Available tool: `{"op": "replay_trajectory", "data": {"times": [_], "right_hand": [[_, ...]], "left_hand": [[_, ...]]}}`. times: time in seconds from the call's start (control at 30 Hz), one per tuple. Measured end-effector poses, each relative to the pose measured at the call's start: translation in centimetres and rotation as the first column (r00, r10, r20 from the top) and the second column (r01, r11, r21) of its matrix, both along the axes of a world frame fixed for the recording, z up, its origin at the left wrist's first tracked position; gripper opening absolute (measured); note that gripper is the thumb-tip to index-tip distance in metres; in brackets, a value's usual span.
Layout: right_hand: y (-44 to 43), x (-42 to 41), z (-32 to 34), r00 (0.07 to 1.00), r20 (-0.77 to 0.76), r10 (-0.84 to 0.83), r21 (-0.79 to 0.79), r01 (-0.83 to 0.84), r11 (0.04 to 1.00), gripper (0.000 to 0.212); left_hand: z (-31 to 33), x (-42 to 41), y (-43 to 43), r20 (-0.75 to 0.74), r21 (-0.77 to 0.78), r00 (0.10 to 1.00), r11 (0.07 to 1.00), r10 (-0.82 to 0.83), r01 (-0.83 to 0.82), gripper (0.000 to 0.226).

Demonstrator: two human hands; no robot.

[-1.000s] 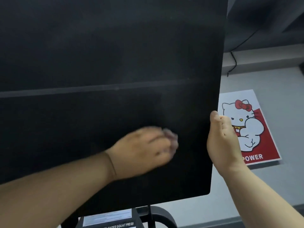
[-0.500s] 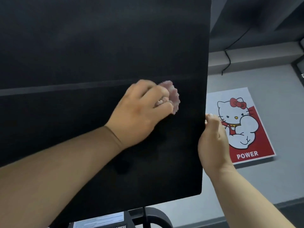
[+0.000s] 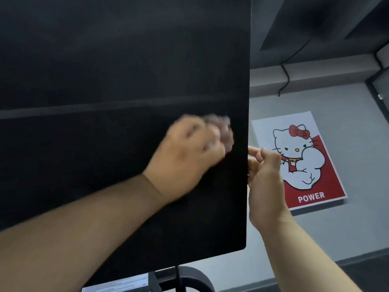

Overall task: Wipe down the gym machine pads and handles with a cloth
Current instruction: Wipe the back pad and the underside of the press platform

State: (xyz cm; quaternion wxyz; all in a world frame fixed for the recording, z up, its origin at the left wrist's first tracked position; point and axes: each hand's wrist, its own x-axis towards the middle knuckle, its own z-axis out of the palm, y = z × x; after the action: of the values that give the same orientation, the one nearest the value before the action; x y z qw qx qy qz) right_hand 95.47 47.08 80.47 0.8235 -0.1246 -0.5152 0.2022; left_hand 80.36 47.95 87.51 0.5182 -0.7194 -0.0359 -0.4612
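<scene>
step: mid-wipe, lower right of black pad (image 3: 105, 60) | left hand (image 3: 189, 152): fingers bunched round pinkish cloth (image 3: 226, 131), pressed to pad near its right edge, blurred | right hand (image 3: 265, 182): fingers curled on that edge, steadying | remaining: likely rest of pad, handles (none in view)

Grey wall (image 3: 357, 144) bears a cartoon cat poster (image 3: 299, 161).

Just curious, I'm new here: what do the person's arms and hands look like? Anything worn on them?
The left forearm and right forearm are bare as far as the picture shows: no sleeves, gloves, watch or bracelet. The right hand shows no ring on its visible side. The left hand is motion-blurred, so a ring there cannot be ruled out.
</scene>
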Motion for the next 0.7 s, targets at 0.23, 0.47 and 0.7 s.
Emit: {"op": "replay_trajectory", "data": {"times": [0.23,0.47,0.7], "right_hand": [[-0.2,0.4,-0.1,0.990,-0.011,0.138,-0.017,-0.139,0.990,0.051],[-0.6,1.4,-0.5,0.957,-0.018,0.289,-0.068,-0.290,0.955,0.065],[-0.4,1.5,-0.9,0.964,-0.044,0.263,-0.114,-0.266,0.957,0.067]], "left_hand": [[0.2,1.5,-0.9,-0.394,0.081,0.919,0.995,-0.021,0.057,0.024],[-2.9,3.8,1.1,-0.315,0.015,0.949,1.000,-0.022,0.028,0.023],[2.7,5.4,-2.0,-0.192,0.087,0.967,0.979,-0.166,0.186,0.024]]}}
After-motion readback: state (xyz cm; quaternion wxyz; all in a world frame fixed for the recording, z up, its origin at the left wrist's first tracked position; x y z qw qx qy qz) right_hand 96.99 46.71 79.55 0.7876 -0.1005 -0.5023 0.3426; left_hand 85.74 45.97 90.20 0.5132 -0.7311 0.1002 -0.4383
